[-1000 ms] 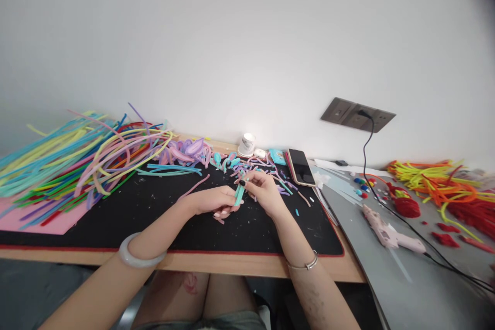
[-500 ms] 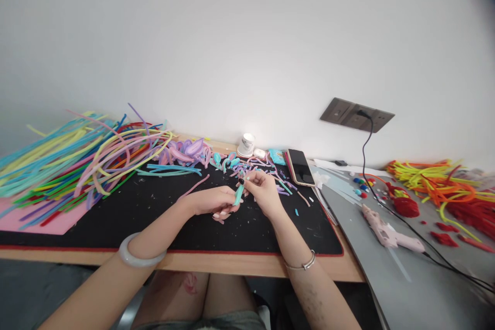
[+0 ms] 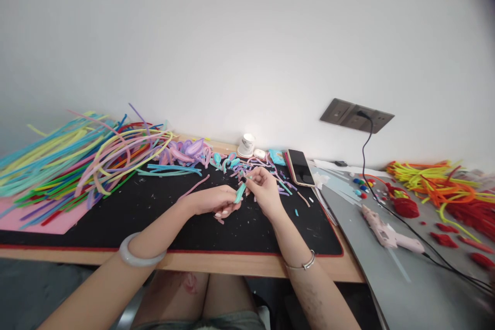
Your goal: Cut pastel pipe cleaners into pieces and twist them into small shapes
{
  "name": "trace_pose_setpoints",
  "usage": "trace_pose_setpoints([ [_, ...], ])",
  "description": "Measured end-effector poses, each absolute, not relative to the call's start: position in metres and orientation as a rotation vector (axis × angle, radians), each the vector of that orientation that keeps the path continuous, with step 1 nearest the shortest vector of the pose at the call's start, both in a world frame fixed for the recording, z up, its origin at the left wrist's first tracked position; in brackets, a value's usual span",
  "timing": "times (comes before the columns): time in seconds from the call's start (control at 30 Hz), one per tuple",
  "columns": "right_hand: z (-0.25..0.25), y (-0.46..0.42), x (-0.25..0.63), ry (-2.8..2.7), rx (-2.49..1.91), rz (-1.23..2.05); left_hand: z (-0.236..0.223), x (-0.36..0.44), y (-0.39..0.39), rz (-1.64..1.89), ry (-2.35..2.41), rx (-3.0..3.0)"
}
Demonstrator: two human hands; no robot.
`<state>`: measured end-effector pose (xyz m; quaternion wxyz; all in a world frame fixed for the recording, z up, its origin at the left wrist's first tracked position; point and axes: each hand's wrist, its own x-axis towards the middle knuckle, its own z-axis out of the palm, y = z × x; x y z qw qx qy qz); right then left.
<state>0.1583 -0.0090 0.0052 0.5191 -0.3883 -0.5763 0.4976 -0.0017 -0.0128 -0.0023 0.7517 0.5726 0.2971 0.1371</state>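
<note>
Over the black mat (image 3: pixel 247 237), my left hand (image 3: pixel 218 200) is closed on the lower end of a mint-green pipe cleaner piece (image 3: pixel 240 194). The fingers of my right hand (image 3: pixel 263 186) pinch its upper end. The piece looks flat and doubled, slanting between both hands. A pinkish pipe cleaner (image 3: pixel 199 185) lies beyond my left wrist. Beyond my right hand is a heap of short purple, pink and mint pieces (image 3: pixel 284 185). Looped mint and blue shapes (image 3: pixel 222 161) and purple-pink petal-like loops (image 3: pixel 191 150) rest at the back.
Long coloured pipe cleaners (image 3: pixel 96 154) pile up at left on a pink sheet (image 3: pixel 73 219). Along the back stand a white cup (image 3: pixel 246 144) and a phone (image 3: pixel 301 167). A corded glue gun (image 3: pixel 390 232) and red, orange and yellow pipe cleaners (image 3: pixel 444 185) lie on the grey surface at right.
The mint-green piece has turned and bent slightly between my fingers. My right fingers have shifted a little on its upper end; my left hand has hardly moved.
</note>
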Motion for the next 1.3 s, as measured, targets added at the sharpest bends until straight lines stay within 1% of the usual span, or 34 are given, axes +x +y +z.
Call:
trace_pose_setpoints([
  [0.23,0.005,-0.007,0.162,-1.358,-0.965,1.107,0.000,0.001,-0.013,0.501,0.617,1.298],
  [0.63,0.000,-0.004,0.162,-1.338,-1.020,1.050,-0.003,0.008,-0.016,0.514,0.781,1.575],
  [0.9,0.000,-0.005,0.162,-1.331,-1.036,1.036,-0.011,0.009,-0.016,0.533,0.795,1.690],
  [1.3,0.001,-0.004,0.163,-1.333,-1.019,1.027,-0.008,0.008,-0.013,0.510,0.736,1.512],
])
